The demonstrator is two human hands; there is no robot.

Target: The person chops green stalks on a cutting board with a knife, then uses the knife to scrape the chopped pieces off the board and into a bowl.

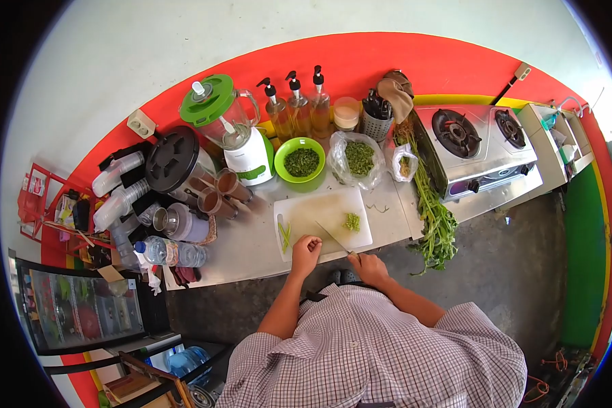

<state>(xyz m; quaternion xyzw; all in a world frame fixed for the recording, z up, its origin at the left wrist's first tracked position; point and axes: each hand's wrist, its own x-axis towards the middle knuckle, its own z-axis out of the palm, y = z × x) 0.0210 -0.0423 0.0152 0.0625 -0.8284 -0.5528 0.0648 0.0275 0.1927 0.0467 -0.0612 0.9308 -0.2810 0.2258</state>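
Note:
My right hand [369,268] is closed around the handle of a knife [334,238], whose blade slants up and left over a white cutting board [306,206]. At the board's front edge my left hand [307,251] has its fingers curled in. Whether anything is pinched in them I cannot make out. Left of the blade tip lie a few pale green stalk pieces [285,236]. A small pile of chopped green stalks [351,222] sits on the board's right part. Behind the board stand a green bowl [294,178] of chopped leaves and a plastic bag [370,178] of chopped greens.
A blender [249,160], pump bottles [298,112] and a utensil holder [376,126] line the wall. Long leafy greens [432,228] hang over the counter edge beside the gas stove [483,177]. Cups [217,204] and a water bottle [173,253] crowd the left.

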